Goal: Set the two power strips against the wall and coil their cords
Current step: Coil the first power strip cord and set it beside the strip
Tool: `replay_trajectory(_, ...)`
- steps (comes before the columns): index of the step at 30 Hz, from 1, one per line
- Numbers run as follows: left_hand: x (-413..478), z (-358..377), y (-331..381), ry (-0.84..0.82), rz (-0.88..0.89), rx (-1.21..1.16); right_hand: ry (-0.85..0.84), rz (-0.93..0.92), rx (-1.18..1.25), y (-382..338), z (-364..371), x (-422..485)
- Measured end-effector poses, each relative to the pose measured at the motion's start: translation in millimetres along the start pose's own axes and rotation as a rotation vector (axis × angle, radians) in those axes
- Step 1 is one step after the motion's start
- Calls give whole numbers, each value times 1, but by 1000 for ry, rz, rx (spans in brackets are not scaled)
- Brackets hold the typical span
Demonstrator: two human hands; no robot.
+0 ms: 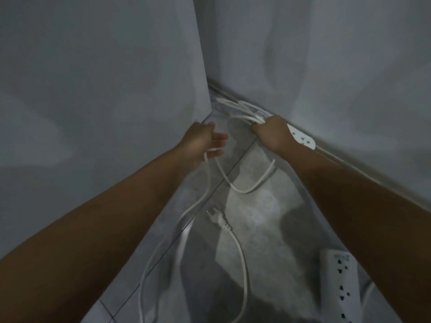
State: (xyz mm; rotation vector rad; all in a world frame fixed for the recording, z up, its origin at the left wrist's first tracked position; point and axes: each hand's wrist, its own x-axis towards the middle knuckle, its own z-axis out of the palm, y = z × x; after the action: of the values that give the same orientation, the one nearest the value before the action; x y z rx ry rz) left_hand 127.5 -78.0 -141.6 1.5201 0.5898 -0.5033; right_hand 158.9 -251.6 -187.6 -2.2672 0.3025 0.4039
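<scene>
Indoor room corner: bare grey walls [93, 66], tiled floor [256, 229]

Two long, slim arms show. The left arm [105, 217] and the right arm [361, 194] are bare all the way to the wrists. The left hand [203, 143] and the right hand [271, 134] are bare too. The left hand looks blurry.

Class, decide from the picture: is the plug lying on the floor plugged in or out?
Out. The plug lies loose on the floor, prongs bare, in no socket.
</scene>
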Motion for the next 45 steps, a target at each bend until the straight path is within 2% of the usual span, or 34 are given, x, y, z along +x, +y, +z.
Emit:
replay_trajectory(1, 5, 6, -2, -2, -52, -189, -18, 9, 12, 0, 0, 0)
replay_trajectory(3, 14, 14, -8, 0, -116, -368, -42, 24, 89, 0, -2, -1)
replay_trajectory(7, 22, 30, -5, -69, -156, -451, -170, 22, 329, 2, -10, -6)
replay_trajectory(11, 30, 43, 8, -65, -156, -529, -463, 40, 466, 1, -19, -3)
replay_trajectory(15, 35, 48, 27, -46, -172, -715, -573, -6, 311, 2, -22, -4)
replay_trajectory(19, 32, 51, 38, 36, -172, -824, -551, -58, 173, -5, -23, -6)
replay_trajectory(22, 32, 51, 37, -45, -130, -734, -497, -55, 129, -7, -18, -8)
replay_trajectory(24, 35, 47, 35, -72, -125, -545, -430, -40, 110, -4, -11, -10)
replay_trajectory(26, 36, 37, 30, -64, -107, -305, -396, -17, 200, -2, -7, -12)
replay_trajectory(29, 39, 21, 12, -53, -70, -124, -446, 59, 374, -4, -8, -10)
replay_trajectory(31, 36, 13, -10, -37, -72, 132, -439, 102, 437, -6, -8, -7)
replay_trajectory(32, 32, 8, -24, -97, -90, 347, -422, 111, 458, -7, -7, -5)
replay_trajectory(33, 27, 4, -40, -238, -147, 572, -404, 119, 476, -8, -6, -4)
replay_trajectory(35, 12, 0, -70, -638, -392, 898, -373, 149, 524, -10, -3, -3)
replay_trajectory(36, 4, -1, -82, -783, -515, 981, -362, 164, 557, -12, -3, -3)
replay_trajectory(38, -9, -1, -98, -942, -674, 967, -351, 191, 620, -15, -3, -1)
replay_trajectory(41, -16, -12, -98, -1015, -732, 724, -331, 209, 640, -16, -8, -1)
replay_trajectory(43, -10, -23, -81, -967, -725, 478, -300, 201, 614, -14, -15, 1)
replay_trajectory(45, 1, -32, -59, -801, -711, 161, -284, 183, 584, -10, -23, 4)
